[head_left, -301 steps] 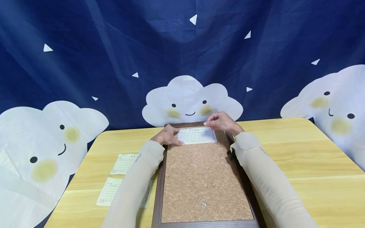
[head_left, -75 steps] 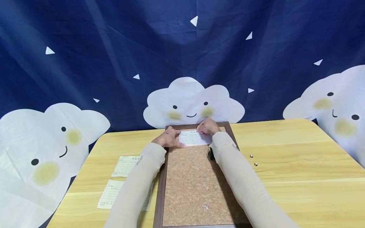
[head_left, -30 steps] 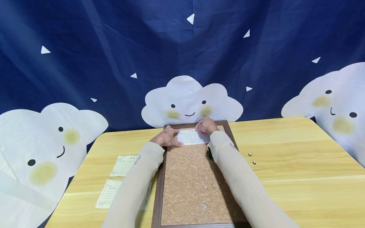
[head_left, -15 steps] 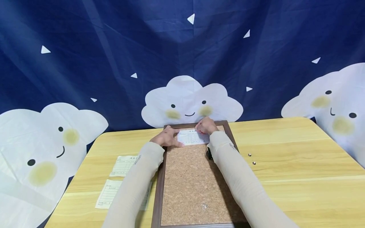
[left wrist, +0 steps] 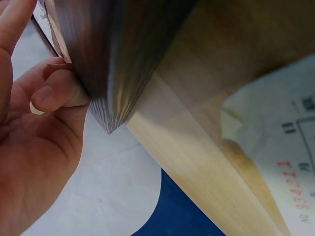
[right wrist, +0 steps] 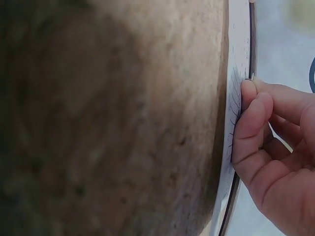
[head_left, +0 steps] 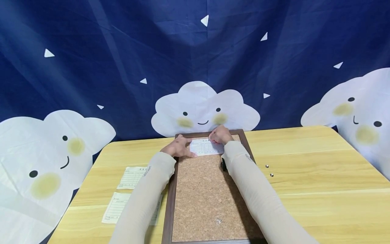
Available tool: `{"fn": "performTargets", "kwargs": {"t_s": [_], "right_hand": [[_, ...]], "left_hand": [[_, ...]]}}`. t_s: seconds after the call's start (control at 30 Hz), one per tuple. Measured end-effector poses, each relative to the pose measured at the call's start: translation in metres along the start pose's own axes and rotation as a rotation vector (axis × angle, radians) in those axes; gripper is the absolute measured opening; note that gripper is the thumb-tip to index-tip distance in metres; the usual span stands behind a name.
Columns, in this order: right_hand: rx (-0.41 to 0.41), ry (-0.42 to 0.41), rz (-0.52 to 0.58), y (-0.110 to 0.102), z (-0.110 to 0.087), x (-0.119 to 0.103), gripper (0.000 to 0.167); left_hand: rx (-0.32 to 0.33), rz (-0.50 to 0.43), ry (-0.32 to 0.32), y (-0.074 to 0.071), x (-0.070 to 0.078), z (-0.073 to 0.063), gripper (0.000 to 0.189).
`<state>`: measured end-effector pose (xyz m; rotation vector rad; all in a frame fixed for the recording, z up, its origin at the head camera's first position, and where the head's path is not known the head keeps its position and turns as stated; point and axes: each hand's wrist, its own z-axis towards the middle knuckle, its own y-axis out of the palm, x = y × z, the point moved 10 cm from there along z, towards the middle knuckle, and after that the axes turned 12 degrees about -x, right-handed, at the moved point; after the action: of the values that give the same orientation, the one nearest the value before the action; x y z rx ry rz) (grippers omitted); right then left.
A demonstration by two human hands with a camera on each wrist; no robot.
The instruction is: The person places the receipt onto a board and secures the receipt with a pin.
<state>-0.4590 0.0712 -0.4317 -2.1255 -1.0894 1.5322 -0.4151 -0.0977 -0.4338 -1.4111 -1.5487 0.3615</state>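
Note:
A white printed paper slip [head_left: 203, 147] lies on the top part of a cork board [head_left: 210, 193] with a dark wooden frame. My left hand [head_left: 179, 146] sits at the frame's left edge, thumb and index finger spread and pressing the slip's left side. Some of its other fingers bend against the frame [left wrist: 106, 64] in the left wrist view. At the slip's top edge, my right hand [head_left: 221, 135] pinches a small metal thumbtack [right wrist: 249, 78], mostly hidden by the fingertips. The right hand covers the slip's upper right part.
Two small shiny thumbtacks [head_left: 272, 175] lie on the wooden table [head_left: 329, 162] right of the board. Two yellowish printed slips [head_left: 131, 178] lie left of it, partly under the left forearm. A dark blue cloth [head_left: 195, 40] with clouds hangs behind the table.
Since the oldest frame, my right hand has moved left from the slip's upper right corner along its top edge. The table thumbtacks have come into view. Over the last second, both hands stay put.

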Motion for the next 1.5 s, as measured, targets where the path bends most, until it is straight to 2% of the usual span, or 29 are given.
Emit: {"fn": "performTargets", "kwargs": {"t_s": [0.77, 1.23, 1.5], "right_hand": [[0.005, 0.025, 0.002, 0.0012, 0.0007, 0.0009, 0.014], [0.005, 0.014, -0.032, -0.0009, 0.0019, -0.0007, 0.020], [0.008, 0.017, -0.036, -0.0009, 0.0029, -0.0001, 0.016]], "left_hand": [[0.008, 0.001, -0.009, 0.0002, -0.0021, -0.0024, 0.090], [0.009, -0.010, -0.012, 0.0000, -0.0028, -0.0005, 0.089], [0.003, -0.010, -0.011, 0.0010, -0.0036, 0.0011, 0.090]]}}
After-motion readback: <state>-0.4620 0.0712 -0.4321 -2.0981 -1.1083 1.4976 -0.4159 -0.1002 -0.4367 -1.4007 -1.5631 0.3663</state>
